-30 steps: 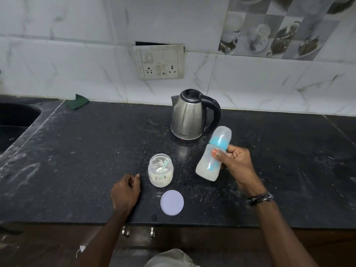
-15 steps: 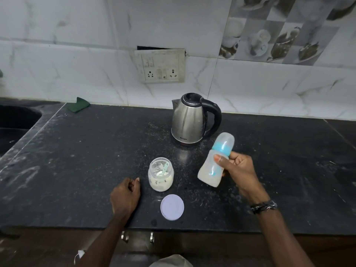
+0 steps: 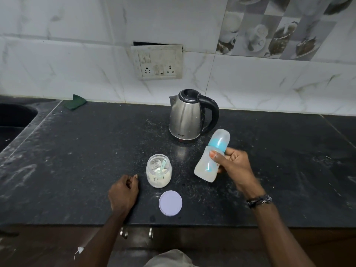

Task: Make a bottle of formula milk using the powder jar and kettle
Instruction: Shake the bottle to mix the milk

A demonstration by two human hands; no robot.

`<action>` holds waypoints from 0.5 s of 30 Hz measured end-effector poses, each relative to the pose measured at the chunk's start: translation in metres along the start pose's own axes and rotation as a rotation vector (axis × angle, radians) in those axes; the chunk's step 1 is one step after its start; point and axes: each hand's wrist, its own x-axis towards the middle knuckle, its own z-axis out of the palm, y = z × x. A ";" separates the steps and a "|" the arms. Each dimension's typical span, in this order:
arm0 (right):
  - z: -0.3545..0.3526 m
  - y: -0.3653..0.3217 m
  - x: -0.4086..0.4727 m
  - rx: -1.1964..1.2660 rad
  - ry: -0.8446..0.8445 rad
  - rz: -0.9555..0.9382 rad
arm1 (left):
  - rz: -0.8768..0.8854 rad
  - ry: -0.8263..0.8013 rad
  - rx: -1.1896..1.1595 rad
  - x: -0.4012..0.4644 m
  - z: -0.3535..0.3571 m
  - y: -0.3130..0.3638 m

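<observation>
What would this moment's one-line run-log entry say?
right hand grips capped bottle, tilted | left hand rests on counter | jar open, scoop inside | lid on counter | kettle behind

Capped baby bottle (image 3: pixel 209 160) with blue collar, tilted, raised off the desk (image 3: pixel 77 160) in a grip; open powder jar (image 3: pixel 158 173) upright, pale scoop (image 3: pixel 161 167) inside; lilac lid (image 3: pixel 170 203) flat just before it; steel kettle (image 3: pixel 187 116) behind, black handle rightward.
</observation>
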 end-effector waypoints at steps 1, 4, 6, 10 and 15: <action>-0.001 0.001 0.000 0.024 0.018 -0.023 | -0.002 -0.004 -0.004 0.000 0.000 0.000; -0.003 0.000 0.003 0.199 0.195 -0.014 | -0.001 -0.008 -0.007 0.000 0.001 0.000; -0.002 -0.003 0.001 0.071 0.099 0.022 | 0.004 -0.004 -0.006 0.000 0.001 0.000; -0.002 -0.002 -0.001 0.115 0.105 -0.042 | -0.004 -0.011 -0.003 0.000 0.000 0.002; -0.006 -0.002 0.003 0.015 0.049 0.031 | -0.001 -0.002 -0.004 -0.001 0.000 0.001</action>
